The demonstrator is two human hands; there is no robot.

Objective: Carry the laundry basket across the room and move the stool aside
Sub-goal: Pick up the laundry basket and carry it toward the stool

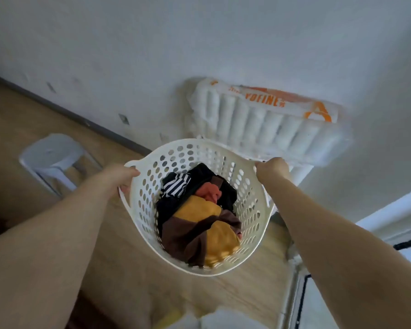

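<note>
The laundry basket [252, 224] is off the floor, held in front of the person and close to the white wall [199, 43]. The left hand [125, 175] is closed over the left rim handle, thumb on top and fingers curled under. The right hand [272, 170] is closed on the opposite rim handle.

Handling assessment: the basket is white perforated plastic, apparently stiff enough to keep its round shape with no sag visible at either handle. The load is soft clothing [199, 214] in black, striped, orange, mustard and brown, filling only the lower part, so the weight is judged light to moderate. The smooth plastic could slip in a loose hold. The two moulded handles at the rim are the proper purchase points, and both are in use. The basket appears tipped slightly toward the person; the clothes lie low enough that spillage seems unlikely.

Surroundings: a pale plastic stool [54, 157] stands on the wooden floor [14, 119] left of the basket, near the dark skirting, apart from the basket and untouched. A wrapped multi-pack of paper rolls [266, 119] with orange print sits just beyond the basket against the wall, close to the right hand. A white frame [292, 288] runs along the lower right. The rolls and wall block forward travel, and the stool occupies the left side.
</note>
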